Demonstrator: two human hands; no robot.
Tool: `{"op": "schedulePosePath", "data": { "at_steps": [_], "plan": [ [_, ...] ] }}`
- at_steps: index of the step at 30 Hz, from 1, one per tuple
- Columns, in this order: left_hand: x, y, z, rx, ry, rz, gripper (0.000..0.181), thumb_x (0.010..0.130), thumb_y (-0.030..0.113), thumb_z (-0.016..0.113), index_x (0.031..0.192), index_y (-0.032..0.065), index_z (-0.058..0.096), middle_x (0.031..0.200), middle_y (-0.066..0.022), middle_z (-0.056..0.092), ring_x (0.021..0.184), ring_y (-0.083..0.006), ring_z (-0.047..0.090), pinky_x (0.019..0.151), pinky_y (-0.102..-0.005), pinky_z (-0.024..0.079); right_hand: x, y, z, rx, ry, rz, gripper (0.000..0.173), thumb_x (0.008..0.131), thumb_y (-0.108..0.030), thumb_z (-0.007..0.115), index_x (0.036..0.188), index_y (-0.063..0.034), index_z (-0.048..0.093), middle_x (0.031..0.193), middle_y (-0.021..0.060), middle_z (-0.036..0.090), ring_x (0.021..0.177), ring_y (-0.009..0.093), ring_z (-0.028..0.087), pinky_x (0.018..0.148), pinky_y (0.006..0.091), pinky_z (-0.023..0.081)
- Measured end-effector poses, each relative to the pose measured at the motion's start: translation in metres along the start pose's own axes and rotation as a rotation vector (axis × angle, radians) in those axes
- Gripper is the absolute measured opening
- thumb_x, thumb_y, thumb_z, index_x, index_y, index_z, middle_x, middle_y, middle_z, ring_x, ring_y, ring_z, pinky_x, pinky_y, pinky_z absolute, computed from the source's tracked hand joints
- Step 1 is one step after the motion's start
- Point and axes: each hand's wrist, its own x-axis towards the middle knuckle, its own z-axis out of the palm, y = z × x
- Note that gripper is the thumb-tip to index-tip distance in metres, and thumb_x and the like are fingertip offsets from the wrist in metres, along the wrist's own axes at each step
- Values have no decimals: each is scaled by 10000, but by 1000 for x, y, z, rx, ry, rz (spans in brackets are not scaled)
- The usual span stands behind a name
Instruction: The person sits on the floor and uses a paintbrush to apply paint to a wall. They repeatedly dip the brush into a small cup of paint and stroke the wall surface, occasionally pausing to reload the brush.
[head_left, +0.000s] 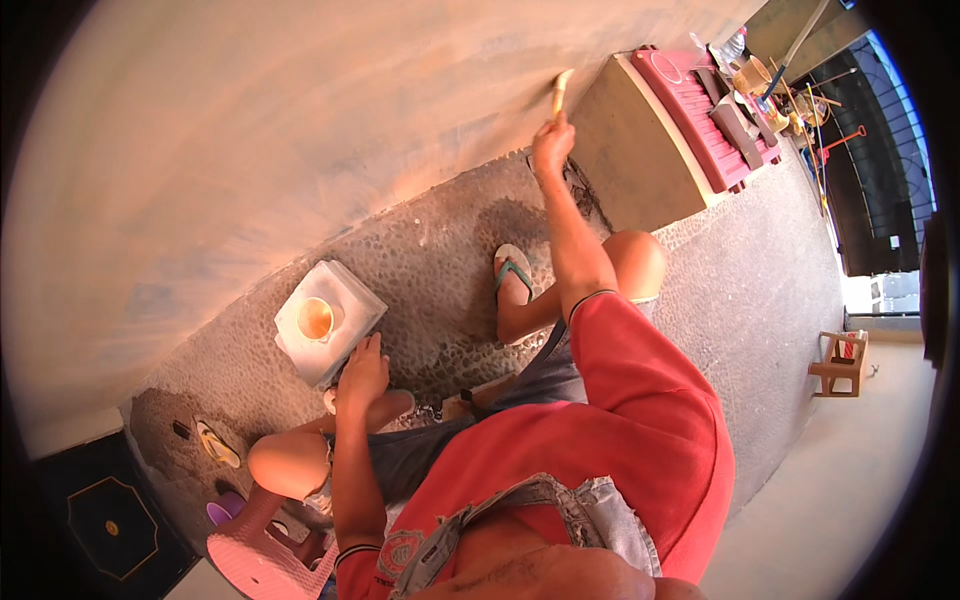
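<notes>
My right hand (553, 144) is stretched out and closed around the handle of a paintbrush (560, 91). The brush's bristles are at the painted wall (300, 127), close to the corner by a low block. Bent at the wrist, my left hand (365, 375) lies with its fingertips at the near edge of a white block-like container (352, 300); whether it presses on it I cannot tell. Nothing shows in that hand. On top of the white container stands a pale plastic cup (316, 319) with an orange-looking inside.
A sandal (217, 444) lies left on the pebbled floor (450, 225), near a pink plastic stool (259, 551) and a purple container (225, 508). A low block (637, 150) carries a pink slatted plastic piece (690, 112). Tools and buckets crowd beyond; a brown stool (840, 364) stands right.
</notes>
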Motion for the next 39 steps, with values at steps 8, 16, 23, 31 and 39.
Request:
{"op": "schedulePosePath", "data": {
  "at_steps": [8,16,23,31,39],
  "plan": [
    [-5,4,-4,16,-10,-5,482,972,161,530,1415,-8,447,1398,-228,489,1288,-412,488,1042,-478,437,-236,-108,33,263,-304,-169,421,975,-41,535,1386,52,516,930,185,539,758,280,538,673,409,484],
    [-6,-9,0,30,62,15,474,973,160,524,1408,-13,451,1404,-227,484,1262,-429,501,1027,-485,449,-289,-100,12,421,-496,-226,376,924,-33,580,1299,-3,587,861,209,545,763,393,563,700,461,480],
    [-5,2,0,0,22,-1,483,959,157,543,1405,-2,451,1401,-228,489,1247,-425,518,1013,-485,458,-65,4,1,-59,181,49,361,928,-94,593,1270,23,607,871,247,579,757,394,608,679,473,494],
    [-4,0,2,8,56,6,438,930,122,569,1339,-11,486,1318,-228,538,1168,-423,566,939,-492,501,37,38,16,-201,-41,77,316,938,-81,548,1222,58,550,977,287,564,893,442,594,781,526,466],
    [-3,-1,8,1,64,42,432,938,122,548,1341,-19,487,1316,-230,538,1174,-427,559,942,-503,494,-163,-28,72,-35,-83,-190,417,943,-13,550,1343,101,524,866,154,516,717,258,536,585,408,459]
  ]
}}
